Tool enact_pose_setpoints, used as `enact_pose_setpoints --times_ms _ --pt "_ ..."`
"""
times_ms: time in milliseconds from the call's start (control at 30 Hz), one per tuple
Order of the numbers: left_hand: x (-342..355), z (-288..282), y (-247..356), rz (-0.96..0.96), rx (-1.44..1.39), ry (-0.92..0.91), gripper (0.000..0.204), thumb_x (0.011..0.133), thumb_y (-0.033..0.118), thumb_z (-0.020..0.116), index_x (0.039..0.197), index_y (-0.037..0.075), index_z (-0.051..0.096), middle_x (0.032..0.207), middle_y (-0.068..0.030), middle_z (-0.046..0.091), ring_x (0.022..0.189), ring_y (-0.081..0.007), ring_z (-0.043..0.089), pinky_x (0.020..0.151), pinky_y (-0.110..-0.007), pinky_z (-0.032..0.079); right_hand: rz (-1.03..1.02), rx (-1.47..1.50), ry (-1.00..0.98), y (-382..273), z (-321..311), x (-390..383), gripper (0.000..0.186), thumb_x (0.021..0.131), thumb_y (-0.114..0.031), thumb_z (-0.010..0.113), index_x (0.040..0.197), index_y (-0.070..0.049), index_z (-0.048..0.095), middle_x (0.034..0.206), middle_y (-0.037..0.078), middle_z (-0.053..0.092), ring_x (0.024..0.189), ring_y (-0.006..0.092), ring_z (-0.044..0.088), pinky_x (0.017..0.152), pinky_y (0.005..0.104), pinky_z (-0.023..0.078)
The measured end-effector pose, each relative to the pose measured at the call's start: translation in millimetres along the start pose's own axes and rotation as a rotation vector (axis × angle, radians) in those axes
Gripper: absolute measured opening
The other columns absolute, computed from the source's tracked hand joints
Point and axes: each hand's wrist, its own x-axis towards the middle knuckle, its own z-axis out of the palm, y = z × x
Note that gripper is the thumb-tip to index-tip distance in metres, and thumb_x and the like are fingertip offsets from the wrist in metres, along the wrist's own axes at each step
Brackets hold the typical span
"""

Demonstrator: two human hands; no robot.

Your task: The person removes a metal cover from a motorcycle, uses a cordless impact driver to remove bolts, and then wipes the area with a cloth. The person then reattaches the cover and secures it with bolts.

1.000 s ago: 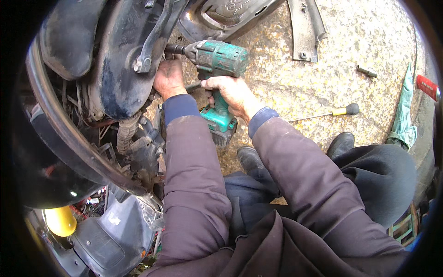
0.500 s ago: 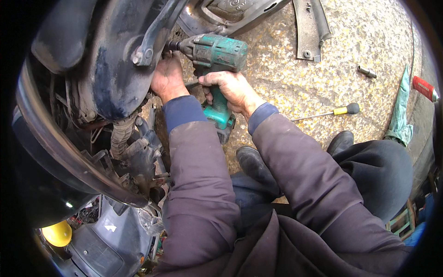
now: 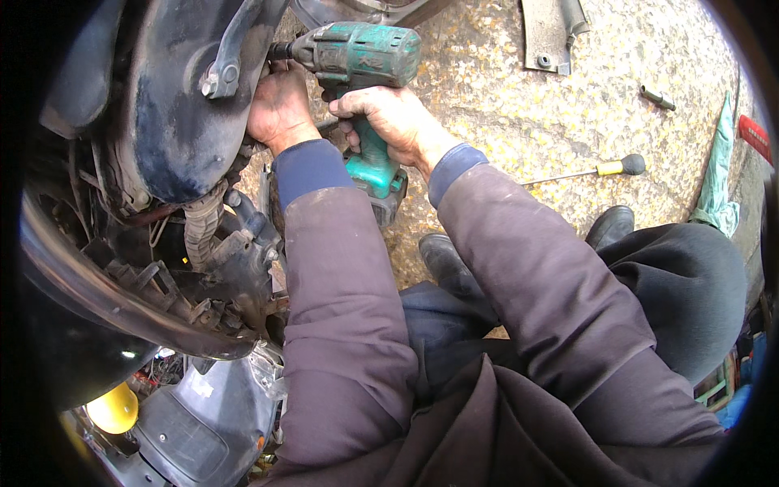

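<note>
My right hand is closed round the handle of a green and grey cordless impact wrench, its thumb along the side. The tool's dark socket end points left into the dirty black body of a two-wheeled vehicle, just beside a metal arm with a bolt. My left hand is up against the vehicle just below the socket end, palm partly visible; its fingertips are hidden behind the tool and parts, so what they touch or hold cannot be made out.
On the speckled floor lie a metal bracket, a loose socket, a yellow-handled screwdriver, a green cloth and a red can. Grey body panels and a yellow round object are at lower left.
Both hands, the wrench and most of the surroundings now appear higher in the view, as if the camera shifted. The wrench stays at the same spot on the vehicle, still gripped in my right hand.
</note>
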Motion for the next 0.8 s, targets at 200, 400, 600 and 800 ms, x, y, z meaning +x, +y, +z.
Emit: enact_pose_setpoints --times_ms 200,400,600,800 --pt "10.0 -19.8 7.8 -0.048 0.014 0.119 0.041 0.093 0.024 0.043 0.127 0.004 0.054 0.135 -0.0124 0.054 0.125 -0.0236 0.047 0.109 -0.039 0.032 -0.016 -0.022 -0.036 2.6 3.3 8.9 0.010 0.080 -0.009 0.066 0.084 0.000 0.063 0.065 0.007 0.057 0.055 0.0152 0.053 0.052 0.0300 0.044" --pt "31.2 -59.6 22.1 -0.388 -0.302 -0.263 0.039 0.094 0.023 0.041 0.125 0.005 0.056 0.136 -0.0114 0.053 0.124 -0.0206 0.048 0.107 -0.035 0.033 0.004 0.003 -0.030 7.4 8.0 17.5 0.011 0.082 -0.010 0.066 0.084 0.001 0.064 0.064 0.007 0.057 0.054 0.0159 0.053 0.053 0.0302 0.044" --pt "32.2 -45.5 4.2 -0.103 -0.269 -0.169 0.043 0.091 0.027 0.050 0.123 -0.002 0.056 0.133 -0.0154 0.055 0.124 -0.0265 0.049 0.109 -0.041 0.033 -0.066 0.002 0.001 3.6 -3.2 5.7 0.011 0.081 -0.011 0.068 0.083 -0.001 0.062 0.068 0.006 0.058 0.056 0.0150 0.055 0.054 0.0301 0.047" --pt "25.3 -17.2 -4.4 0.048 0.009 -0.063 0.045 0.094 0.031 0.042 0.127 0.003 0.052 0.140 -0.0106 0.050 0.130 -0.0252 0.041 0.110 -0.048 0.021 -0.021 0.036 -0.012 -5.7 -10.2 0.8 0.011 0.080 -0.011 0.068 0.081 -0.002 0.061 0.068 0.006 0.058 0.056 0.0156 0.056 0.055 0.0312 0.048"
